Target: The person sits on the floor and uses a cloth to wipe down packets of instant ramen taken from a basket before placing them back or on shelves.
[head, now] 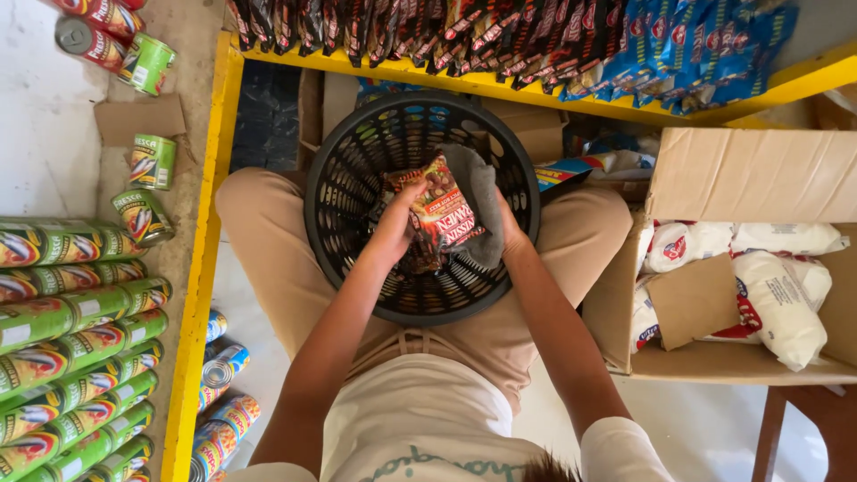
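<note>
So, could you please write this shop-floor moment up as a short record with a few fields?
setting: person seated between yellow metal shelves
left hand: grips red noodle packet
right hand: holds grey cloth against the packet
under hands: round black plastic basket on the lap, more packets inside
left shelf: green tins lying in rows
right: open cardboard box of white bags
above: red and blue sachets on shelf

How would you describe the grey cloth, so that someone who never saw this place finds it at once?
Look at the round black basket on the person's lap. Inside it, the right hand holds a grey cloth against a red noodle packet gripped by the left hand. It is the only soft, plain, unprinted thing there.
</note>
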